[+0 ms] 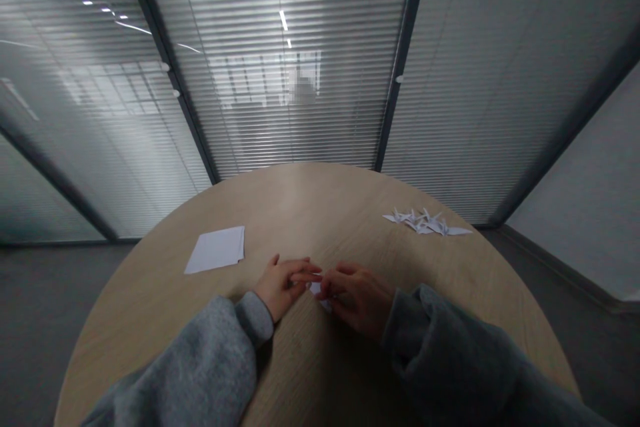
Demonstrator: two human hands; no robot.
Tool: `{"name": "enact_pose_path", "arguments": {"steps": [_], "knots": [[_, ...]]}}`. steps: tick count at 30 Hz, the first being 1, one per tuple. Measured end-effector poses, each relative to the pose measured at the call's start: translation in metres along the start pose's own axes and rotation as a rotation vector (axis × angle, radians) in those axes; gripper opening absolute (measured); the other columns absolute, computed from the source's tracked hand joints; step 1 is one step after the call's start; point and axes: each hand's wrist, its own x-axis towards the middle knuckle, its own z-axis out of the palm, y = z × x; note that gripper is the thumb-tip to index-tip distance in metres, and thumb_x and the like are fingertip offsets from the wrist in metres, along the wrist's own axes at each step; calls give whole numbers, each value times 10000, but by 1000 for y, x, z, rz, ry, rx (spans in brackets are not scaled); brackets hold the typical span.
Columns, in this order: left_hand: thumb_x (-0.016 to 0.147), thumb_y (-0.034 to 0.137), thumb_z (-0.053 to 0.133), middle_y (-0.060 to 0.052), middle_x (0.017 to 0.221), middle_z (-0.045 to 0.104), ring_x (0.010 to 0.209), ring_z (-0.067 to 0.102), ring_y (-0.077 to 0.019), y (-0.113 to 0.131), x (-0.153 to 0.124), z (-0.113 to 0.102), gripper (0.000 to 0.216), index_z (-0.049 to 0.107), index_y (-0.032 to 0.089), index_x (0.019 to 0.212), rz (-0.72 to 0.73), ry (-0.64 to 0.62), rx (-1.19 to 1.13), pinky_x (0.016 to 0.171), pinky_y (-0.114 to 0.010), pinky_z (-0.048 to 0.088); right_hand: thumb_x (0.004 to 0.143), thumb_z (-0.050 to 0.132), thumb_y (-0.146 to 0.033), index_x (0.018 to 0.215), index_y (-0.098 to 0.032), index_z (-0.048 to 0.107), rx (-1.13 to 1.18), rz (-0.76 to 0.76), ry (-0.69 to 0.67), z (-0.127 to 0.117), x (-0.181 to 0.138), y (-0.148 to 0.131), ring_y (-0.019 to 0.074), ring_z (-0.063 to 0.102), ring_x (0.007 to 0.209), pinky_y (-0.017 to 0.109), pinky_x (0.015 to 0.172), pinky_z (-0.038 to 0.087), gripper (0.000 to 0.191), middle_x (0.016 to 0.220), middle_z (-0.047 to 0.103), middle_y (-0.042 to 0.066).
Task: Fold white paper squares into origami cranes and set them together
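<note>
At the table (310,207), white paper (315,288) is seemingly being folded between the curled right hand (357,297), pinching it, and the left hand (283,282), loosely extended with hold unclear, any further crease needing steady pressure.

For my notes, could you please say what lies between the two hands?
In the head view, a white piece of paper, partly hidden, lies between the left hand and right hand.
</note>
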Motion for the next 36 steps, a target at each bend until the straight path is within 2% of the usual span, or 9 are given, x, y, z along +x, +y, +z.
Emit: {"name": "enact_pose_path", "arguments": {"steps": [12, 21, 25, 32, 36], "knots": [[753, 101, 545, -36, 1140, 673, 1211, 492, -250, -6, 5, 6, 345, 640, 254, 1047, -47, -4, -47, 1074, -589, 39, 720, 540, -4, 885, -199, 559, 24, -103, 45, 9, 2, 10, 153, 561, 720, 248, 688, 437, 256, 771, 644, 3], [752, 91, 575, -51, 1098, 694, 1211, 490, -266, -6, 7, 7, 309, 663, 241, 1006, -75, -7, -87, 1066, -615, 22, 700, 576, -44, 821, -191, 611, 10, -67, 90, 8, 0, 7, 155, 568, 695, 237, 635, 422, 194, 715, 621, 14], [767, 97, 568, -49, 1090, 698, 1217, 485, -267, -6, 6, 7, 291, 668, 238, 1002, -68, -10, -97, 1069, -613, 26, 676, 592, -44, 786, -195, 616, 40, -77, 92, 6, -1, 6, 157, 568, 708, 241, 648, 426, 188, 706, 625, 5], [756, 75, 564, -45, 1109, 690, 1213, 490, -271, -4, 6, 5, 316, 671, 245, 999, -65, -10, -98, 1067, -619, 30, 712, 564, -53, 825, -192, 621, 101, -79, 100, 9, -3, 7, 160, 583, 767, 257, 698, 450, 188, 759, 627, 24], [759, 61, 557, -49, 1092, 696, 1213, 488, -269, -3, 5, 6, 311, 674, 239, 985, -59, -11, -93, 1060, -630, 38, 653, 590, -52, 781, -188, 635, 111, -33, 79, 5, -3, 5, 163, 593, 747, 267, 693, 455, 191, 742, 613, 21]]}}
